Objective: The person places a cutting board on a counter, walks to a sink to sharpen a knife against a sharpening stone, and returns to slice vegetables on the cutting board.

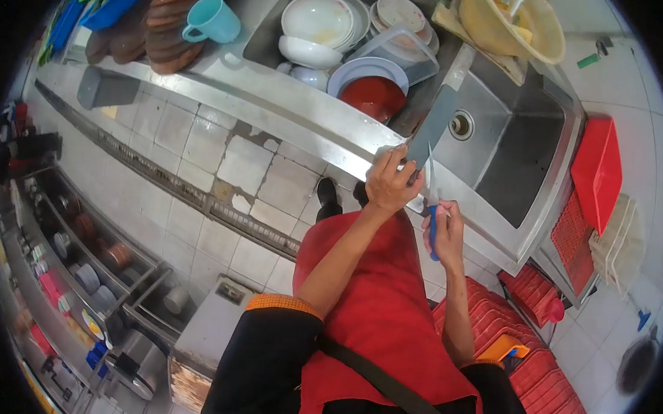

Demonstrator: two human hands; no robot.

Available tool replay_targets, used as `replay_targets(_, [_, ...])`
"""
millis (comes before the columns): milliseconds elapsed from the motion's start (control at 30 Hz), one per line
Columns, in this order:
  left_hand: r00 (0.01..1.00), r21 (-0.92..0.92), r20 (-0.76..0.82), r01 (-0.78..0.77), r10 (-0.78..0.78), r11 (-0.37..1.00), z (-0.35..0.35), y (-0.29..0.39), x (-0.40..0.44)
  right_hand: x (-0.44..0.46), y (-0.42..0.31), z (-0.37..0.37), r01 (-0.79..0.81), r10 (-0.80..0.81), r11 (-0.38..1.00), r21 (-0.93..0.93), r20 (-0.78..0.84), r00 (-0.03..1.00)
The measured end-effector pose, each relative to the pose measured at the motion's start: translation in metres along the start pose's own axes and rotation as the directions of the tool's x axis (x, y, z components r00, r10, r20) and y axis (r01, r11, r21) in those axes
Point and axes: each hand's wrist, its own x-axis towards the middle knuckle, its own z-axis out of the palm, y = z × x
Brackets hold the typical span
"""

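My left hand (392, 181) is closed around the near end of a long flat grey bar (434, 119), which looks like a sharpening stone. The bar slants up over the divider between the two sink basins. In my right hand (446, 230) is a knife (433, 230) with a blue handle. Its narrow blade points up and away from me, close beside the grey bar; whether they touch I cannot tell. Both hands are in front of my red apron, at the front edge of the steel sink (493, 232).
Stacked bowls (317, 21), a blue-rimmed plate and a red bowl (373, 98) fill the left basin. A yellow basin (494, 29) stands behind. A turquoise mug (212, 19) rests on the left counter. A red tray (598, 170) leans at the sink's right side.
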Motion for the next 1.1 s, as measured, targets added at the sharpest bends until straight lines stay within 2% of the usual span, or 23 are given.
replay_targets(67, [0.999,0.003,0.004,-0.033,0.033,0.999,-0.003,0.0,-0.002,0.008,0.0,-0.011,-0.138,0.132,0.987,0.086,0.066,0.989])
replay_targets(133, [0.999,-0.001,-0.012,-0.035,0.034,0.999,-0.003,0.002,0.002,0.062,0.006,-0.023,-0.045,0.047,0.999,-0.021,0.099,0.994])
replay_targets(200, [0.999,-0.003,-0.007,-0.037,0.037,0.999,-0.002,0.001,0.003,0.121,-0.01,-0.024,-0.075,0.073,0.997,0.033,0.068,0.995])
replay_targets(267, [1.0,0.0,0.006,-0.03,0.03,1.0,-0.003,0.001,0.0,0.165,-0.012,-0.026,-0.02,0.018,0.999,0.049,0.055,0.998])
replay_targets(367, [1.0,0.009,0.008,-0.029,0.029,1.0,-0.002,-0.001,0.001,0.15,-0.002,-0.027,-0.068,0.053,0.986,0.155,0.103,0.993])
replay_targets(400, [1.0,0.0,0.006,-0.029,0.029,1.0,-0.001,-0.001,0.0,0.129,-0.002,-0.026,-0.07,0.058,0.991,0.112,0.102,0.993])
replay_targets(467, [1.0,-0.008,-0.009,-0.025,0.024,1.0,-0.002,0.001,-0.001,0.082,0.031,-0.033,-0.199,0.175,0.975,0.103,0.204,0.963])
replay_targets(533, [1.0,-0.01,-0.011,0.008,-0.008,1.0,-0.001,0.001,-0.002,0.036,0.006,-0.028,-0.289,0.231,0.922,0.257,0.232,0.945])
replay_targets(567, [1.0,-0.022,0.008,0.008,-0.008,1.0,-0.002,0.001,-0.003,0.041,0.007,-0.033,-0.291,0.231,0.924,0.249,0.244,0.942])
replay_targets(633, [1.0,-0.01,0.001,-0.002,0.002,1.0,-0.003,0.001,-0.003,0.056,0.013,-0.047,-0.188,0.163,0.976,0.105,0.212,0.964])
replay_targets(667, [1.0,-0.002,-0.009,-0.016,0.016,1.0,-0.002,0.002,-0.001,0.077,0.002,-0.046,-0.218,0.21,0.975,0.048,0.132,0.969])
replay_targets(733, [0.999,-0.006,-0.016,-0.032,0.031,0.999,-0.001,0.001,0.0,0.131,-0.007,-0.049,-0.041,0.047,0.99,-0.132,0.036,0.998])
replay_targets(800, [0.999,-0.006,-0.022,-0.034,0.034,0.999,-0.002,0.001,0.0,0.176,-0.01,-0.033,0.27,-0.32,0.908,-0.32,-0.114,0.941])
replay_targets(833, [1.0,-0.001,0.005,-0.029,0.029,1.0,-0.002,0.0,0.0,0.172,-0.015,-0.028,0.27,-0.321,0.908,-0.321,-0.118,0.94])
replay_targets(900, [1.0,0.005,0.027,-0.017,0.017,1.0,-0.003,0.001,0.0,0.162,-0.035,-0.008,0.304,-0.544,0.612,-0.73,-0.11,0.832])
replay_targets(933, [1.0,-0.001,0.018,-0.018,0.018,1.0,-0.003,0.001,0.001,0.142,-0.033,0.0,0.357,-0.583,0.64,-0.68,-0.127,0.803])
replay_targets(1033, [1.0,-0.001,-0.017,0.002,-0.002,1.0,-0.003,0.002,0.001,0.054,-0.003,0.019,0.276,-0.472,0.708,-0.65,-0.144,0.87])
replay_targets(1100, [0.999,-0.001,-0.031,0.02,-0.02,1.0,-0.003,0.004,-0.001,0.031,0.001,0.019,0.266,-0.437,0.721,-0.64,-0.122,0.891])
